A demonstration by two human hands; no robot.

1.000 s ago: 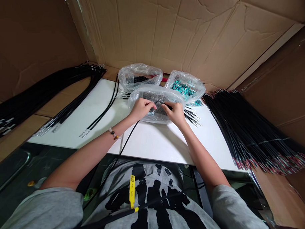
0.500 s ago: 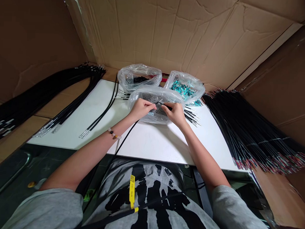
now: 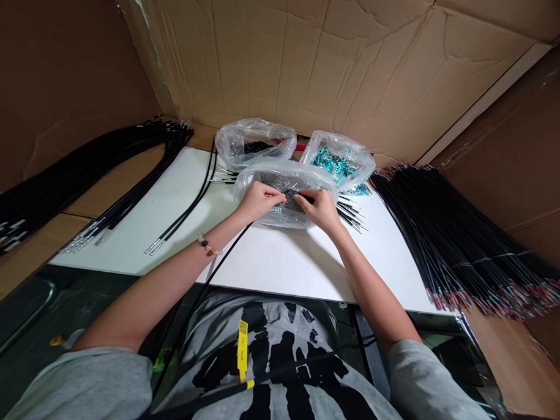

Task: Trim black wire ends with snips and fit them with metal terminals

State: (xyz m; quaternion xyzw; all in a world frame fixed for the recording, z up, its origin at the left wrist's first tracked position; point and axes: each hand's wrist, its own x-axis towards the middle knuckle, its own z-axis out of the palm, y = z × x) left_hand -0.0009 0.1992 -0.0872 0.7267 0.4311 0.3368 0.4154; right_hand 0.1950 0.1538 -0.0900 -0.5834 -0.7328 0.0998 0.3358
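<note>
Over the front clear plastic bag [image 3: 289,221], which holds a mass of small grey metallic bits, my two hands meet fingertip to fingertip. My left hand [image 3: 260,200] is closed in a pinch on a black cable [image 3: 227,252], which runs from under that hand down over the table edge toward my lap. My right hand [image 3: 321,205] pinches a small dark piece [image 3: 293,191] close to the left fingertips. Whether that piece is the cable's end or a separate part, I cannot tell.
Behind stand a bag of black parts [image 3: 232,135] and a bag of teal parts [image 3: 334,164]. Black cables with silvery ends [image 3: 138,196] lie left; a large bundle with coloured wire ends [image 3: 471,247] lies right. Cardboard walls [image 3: 276,63] enclose the white table [image 3: 301,266].
Both hands stay over the front bag with almost no movement. The small dark piece between the fingertips has shifted slightly.
</note>
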